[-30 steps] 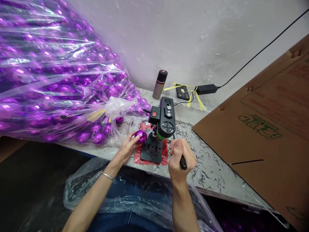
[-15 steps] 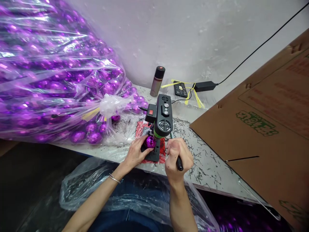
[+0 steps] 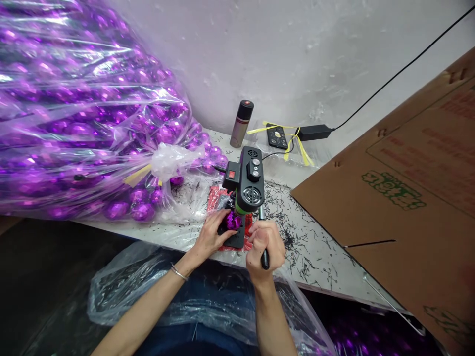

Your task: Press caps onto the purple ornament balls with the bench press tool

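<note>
Under the head of a small black bench press (image 3: 251, 175), my left hand (image 3: 212, 234) grips a shiny purple ball (image 3: 233, 220) between thumb and fingers. The ball sits over the press's black base plate (image 3: 235, 240), which lies on a red sheet (image 3: 214, 194). My right hand (image 3: 266, 248) is wrapped round the black grip of the press's lever (image 3: 264, 260), to the right of the base. Where the press head meets the ball is partly hidden by the head itself.
A big clear bag of purple balls (image 3: 85, 131) fills the left. Behind the press stand a spray can (image 3: 241, 123), a phone (image 3: 276, 136) and a black power adapter (image 3: 315, 132). Black shavings (image 3: 308, 247) litter the table. A cardboard box (image 3: 401, 198) leans in from the right.
My right hand has brought the lever grip to the left and slightly down, closer to the base. My left hand stays on the ball, which appears slightly shifted right.
</note>
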The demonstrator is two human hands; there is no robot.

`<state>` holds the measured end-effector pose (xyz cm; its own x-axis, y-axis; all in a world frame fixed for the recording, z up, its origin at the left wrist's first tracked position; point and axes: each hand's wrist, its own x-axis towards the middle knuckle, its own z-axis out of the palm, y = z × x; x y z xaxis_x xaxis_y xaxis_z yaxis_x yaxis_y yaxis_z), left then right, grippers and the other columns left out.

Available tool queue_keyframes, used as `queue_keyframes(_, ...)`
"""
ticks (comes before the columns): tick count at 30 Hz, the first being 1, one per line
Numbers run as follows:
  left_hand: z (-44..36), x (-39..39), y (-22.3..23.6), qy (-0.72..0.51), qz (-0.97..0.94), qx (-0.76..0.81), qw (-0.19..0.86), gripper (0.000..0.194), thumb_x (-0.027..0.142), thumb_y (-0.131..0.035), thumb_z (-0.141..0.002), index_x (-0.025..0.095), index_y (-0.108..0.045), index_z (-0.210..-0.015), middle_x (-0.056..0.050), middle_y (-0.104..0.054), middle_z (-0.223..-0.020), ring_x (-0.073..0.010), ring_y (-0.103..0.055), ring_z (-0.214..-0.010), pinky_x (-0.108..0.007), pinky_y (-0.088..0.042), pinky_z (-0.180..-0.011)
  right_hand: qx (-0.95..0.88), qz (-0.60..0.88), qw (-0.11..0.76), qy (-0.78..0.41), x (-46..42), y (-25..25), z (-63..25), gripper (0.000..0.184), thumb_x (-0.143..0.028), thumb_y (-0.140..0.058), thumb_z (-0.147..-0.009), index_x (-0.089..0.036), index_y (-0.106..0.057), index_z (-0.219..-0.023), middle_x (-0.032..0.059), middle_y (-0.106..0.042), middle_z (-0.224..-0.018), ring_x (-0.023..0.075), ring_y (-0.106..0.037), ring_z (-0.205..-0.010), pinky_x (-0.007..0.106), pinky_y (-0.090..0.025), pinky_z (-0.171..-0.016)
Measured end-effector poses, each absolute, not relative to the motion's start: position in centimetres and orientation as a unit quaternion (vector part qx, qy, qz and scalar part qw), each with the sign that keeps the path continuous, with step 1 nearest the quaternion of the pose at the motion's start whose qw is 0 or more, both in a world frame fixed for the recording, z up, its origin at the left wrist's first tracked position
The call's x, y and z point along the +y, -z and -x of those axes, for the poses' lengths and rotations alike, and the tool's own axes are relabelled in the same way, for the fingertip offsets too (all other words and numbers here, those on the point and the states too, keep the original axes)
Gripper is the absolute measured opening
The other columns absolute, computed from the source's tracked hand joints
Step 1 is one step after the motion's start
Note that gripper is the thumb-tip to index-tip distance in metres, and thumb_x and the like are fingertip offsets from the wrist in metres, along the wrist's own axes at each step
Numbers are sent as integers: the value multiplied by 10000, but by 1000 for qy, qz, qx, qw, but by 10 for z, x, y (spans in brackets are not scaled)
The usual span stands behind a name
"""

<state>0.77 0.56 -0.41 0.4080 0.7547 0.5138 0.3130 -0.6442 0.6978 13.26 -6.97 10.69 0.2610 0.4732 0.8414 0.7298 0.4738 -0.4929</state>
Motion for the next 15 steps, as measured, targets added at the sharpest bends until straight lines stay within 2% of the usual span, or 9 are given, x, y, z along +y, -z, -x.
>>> queue_keyframes(6, -8, 6, 6, -426, -797, 338, 264, 551, 341, -694, -935, 216, -521, -1443, -158, -667, -1367, -304, -629, -1298, -507, -508, -1091, -600, 493, 614, 137, -66, -82, -133, 294, -198, -402, -1024, -217, -510, -751, 3, -582, -730, 123, -551, -635, 283, -442, -611)
queue_keyframes(15, -10, 6, 4, -435, -790, 333, 273, 529, 380, -702, -930, 202, -545, -1402, -163, -682, -1332, -304, -640, -1274, -512, -515, -1073, -599, 481, 621, 155, -63, -76, -136, 305, -209, -402, -1022, -224, -505, -735, -2, -566, -697, 140, -556, -635, 311, -468, -646)
